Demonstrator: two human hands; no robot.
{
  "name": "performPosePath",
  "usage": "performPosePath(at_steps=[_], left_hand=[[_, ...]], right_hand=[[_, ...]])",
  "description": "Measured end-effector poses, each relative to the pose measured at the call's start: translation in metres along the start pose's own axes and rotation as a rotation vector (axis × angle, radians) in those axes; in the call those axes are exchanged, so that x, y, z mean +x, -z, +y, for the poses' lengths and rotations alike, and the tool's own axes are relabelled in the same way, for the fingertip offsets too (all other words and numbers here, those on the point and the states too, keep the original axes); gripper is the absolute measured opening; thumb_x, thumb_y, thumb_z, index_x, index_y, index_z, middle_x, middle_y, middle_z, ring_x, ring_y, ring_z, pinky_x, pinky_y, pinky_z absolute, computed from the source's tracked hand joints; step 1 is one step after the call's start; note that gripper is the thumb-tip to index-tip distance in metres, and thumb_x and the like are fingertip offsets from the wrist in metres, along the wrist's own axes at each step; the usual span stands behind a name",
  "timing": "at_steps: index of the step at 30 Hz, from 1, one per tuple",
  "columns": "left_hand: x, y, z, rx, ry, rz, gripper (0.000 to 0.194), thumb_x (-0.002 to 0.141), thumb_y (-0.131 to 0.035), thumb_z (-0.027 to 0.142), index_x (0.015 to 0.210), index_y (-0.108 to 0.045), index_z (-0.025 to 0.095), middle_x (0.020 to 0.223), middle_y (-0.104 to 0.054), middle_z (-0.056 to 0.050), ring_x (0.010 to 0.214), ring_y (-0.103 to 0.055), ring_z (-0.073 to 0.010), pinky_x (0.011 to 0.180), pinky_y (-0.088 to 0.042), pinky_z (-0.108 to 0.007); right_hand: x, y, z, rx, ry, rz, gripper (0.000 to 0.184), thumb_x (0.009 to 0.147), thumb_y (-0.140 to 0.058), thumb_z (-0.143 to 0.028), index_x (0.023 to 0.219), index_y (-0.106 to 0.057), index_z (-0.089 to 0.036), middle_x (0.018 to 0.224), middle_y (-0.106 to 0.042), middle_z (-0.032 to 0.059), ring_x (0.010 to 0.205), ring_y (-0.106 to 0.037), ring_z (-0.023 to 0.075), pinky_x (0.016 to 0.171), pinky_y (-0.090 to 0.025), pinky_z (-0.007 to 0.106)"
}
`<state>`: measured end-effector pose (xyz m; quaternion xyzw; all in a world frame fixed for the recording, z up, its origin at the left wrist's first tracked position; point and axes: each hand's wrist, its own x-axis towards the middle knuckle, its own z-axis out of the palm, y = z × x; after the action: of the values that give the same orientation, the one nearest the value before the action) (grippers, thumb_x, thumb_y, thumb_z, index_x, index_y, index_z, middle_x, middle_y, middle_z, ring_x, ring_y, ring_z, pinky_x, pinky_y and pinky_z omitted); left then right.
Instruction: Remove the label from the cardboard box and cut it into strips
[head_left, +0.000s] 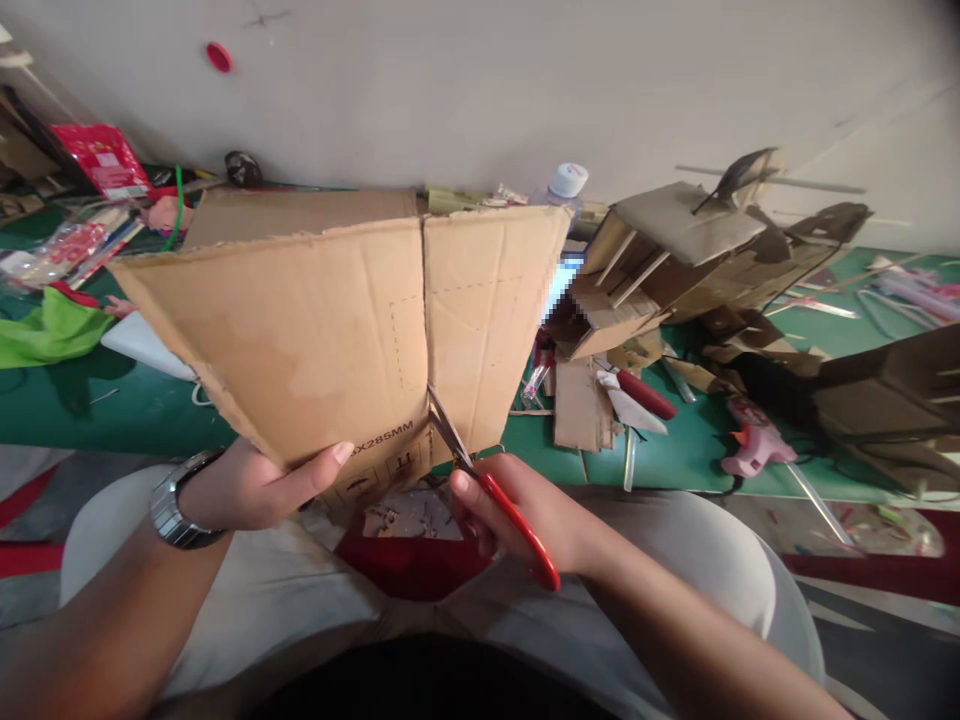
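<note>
A large piece of brown cardboard [322, 330] with printed markings stands tilted up before me, a vertical slit running down between its wider left part and narrower right part. My left hand [277, 485], with a metal watch on the wrist, grips its lower left edge, thumb on the near face. In my right hand [517, 510] are red-handled scissors [521, 525], the fingers wrapped around the handles. Their blades are parted at the slit in the lower middle of the cardboard. The far side of the cardboard and the left fingers behind it are hidden.
Cardboard structures with sticks [675, 240] stand at the right of the green table [577, 468]. Nearby lie a pink glue gun [757, 440], a red-handled tool [645, 394] and cardboard scraps [581, 405]. A capped bottle [568, 182] stands behind; green cloth [52, 330] lies left.
</note>
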<state>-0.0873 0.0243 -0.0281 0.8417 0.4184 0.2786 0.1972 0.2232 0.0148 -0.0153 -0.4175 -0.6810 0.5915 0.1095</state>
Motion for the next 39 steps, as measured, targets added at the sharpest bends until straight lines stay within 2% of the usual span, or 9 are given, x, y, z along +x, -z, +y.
performPosePath(at_steps=[5,11,17,21,23,26,31,35,39], left_hand=[[0.006,0.002,0.008,0.123,-0.109,0.031,0.025,0.094,-0.061,0.021,0.111,-0.079,0.027,0.097,-0.085,-0.001,0.109,-0.077,-0.0256,0.108,-0.058,-0.038],[0.009,0.000,0.012,0.071,-0.089,0.073,0.022,0.090,-0.065,0.019,0.100,-0.082,0.028,0.100,-0.085,0.000,0.100,-0.080,-0.0243,0.107,-0.058,-0.035],[0.004,-0.009,0.009,-0.102,0.193,0.069,0.018,0.087,-0.071,0.031,0.099,-0.084,0.027,0.096,-0.084,-0.005,0.118,-0.074,-0.0316,0.111,-0.057,-0.042],[0.006,-0.009,0.012,-0.306,0.394,0.150,0.019,0.085,-0.076,0.042,0.092,-0.082,0.025,0.095,-0.084,-0.007,0.121,-0.072,-0.0338,0.112,-0.057,-0.044],[0.007,-0.007,0.012,-0.378,0.440,0.202,0.022,0.085,-0.076,0.045,0.091,-0.082,0.024,0.095,-0.084,-0.006,0.121,-0.073,-0.0336,0.113,-0.056,-0.045],[0.007,-0.005,0.010,-0.477,0.508,0.284,0.033,0.087,-0.077,0.047,0.107,-0.081,0.022,0.103,-0.084,-0.005,0.123,-0.072,-0.0331,0.114,-0.056,-0.045],[0.005,-0.007,0.006,-0.602,0.630,0.341,0.048,0.078,-0.085,0.048,0.115,-0.080,0.019,0.103,-0.085,-0.005,0.116,-0.076,-0.0350,0.111,-0.059,-0.046],[0.004,-0.008,0.006,-0.672,0.725,0.365,0.055,0.070,-0.090,0.048,0.116,-0.080,0.020,0.099,-0.085,-0.005,0.106,-0.079,-0.0353,0.104,-0.064,-0.045],[-0.001,-0.006,0.002,-0.717,0.771,0.334,0.056,0.069,-0.089,0.049,0.118,-0.081,0.022,0.102,-0.085,-0.005,0.113,-0.077,-0.0372,0.103,-0.064,-0.047]], right_hand=[[-0.003,0.004,-0.007,-0.031,0.005,0.018,0.074,0.103,-0.033,-0.076,0.063,-0.055,-0.019,0.054,-0.053,0.0004,0.053,-0.046,0.0117,0.054,-0.038,0.025],[-0.001,0.004,-0.006,-0.003,-0.003,0.010,0.073,0.103,-0.033,-0.077,0.059,-0.052,-0.021,0.051,-0.050,0.0000,0.050,-0.043,0.0116,0.051,-0.036,0.026],[0.000,-0.001,0.004,0.178,-0.081,0.017,0.070,0.098,-0.043,-0.080,0.073,-0.060,-0.017,0.051,-0.055,-0.0013,0.048,-0.051,0.0118,0.049,-0.038,0.023],[0.000,0.006,0.004,0.257,-0.128,-0.049,0.063,0.095,-0.056,-0.075,0.084,-0.068,-0.014,0.054,-0.056,-0.0021,0.050,-0.054,0.0122,0.049,-0.040,0.022],[0.001,0.011,0.004,0.297,-0.104,-0.121,0.058,0.096,-0.061,-0.070,0.088,-0.070,-0.013,0.057,-0.058,-0.0015,0.053,-0.054,0.0119,0.052,-0.041,0.023],[0.002,0.013,0.007,0.412,-0.060,-0.222,0.053,0.098,-0.062,-0.064,0.095,-0.070,-0.011,0.066,-0.061,0.0000,0.059,-0.055,0.0110,0.059,-0.042,0.023],[0.003,0.004,0.020,0.862,-0.027,-0.374,0.055,0.093,-0.073,-0.059,0.123,-0.063,-0.014,0.081,-0.061,-0.0001,0.061,-0.059,0.0110,0.059,-0.045,0.024],[0.001,-0.003,0.021,0.972,-0.039,-0.358,0.053,0.095,-0.071,-0.060,0.120,-0.063,-0.013,0.078,-0.059,-0.0005,0.055,-0.058,0.0100,0.051,-0.043,0.022],[0.002,-0.008,0.019,0.992,-0.065,-0.335,0.054,0.090,-0.078,-0.059,0.115,-0.064,-0.013,0.073,-0.052,-0.0040,0.054,-0.053,0.0084,0.046,-0.039,0.019]])
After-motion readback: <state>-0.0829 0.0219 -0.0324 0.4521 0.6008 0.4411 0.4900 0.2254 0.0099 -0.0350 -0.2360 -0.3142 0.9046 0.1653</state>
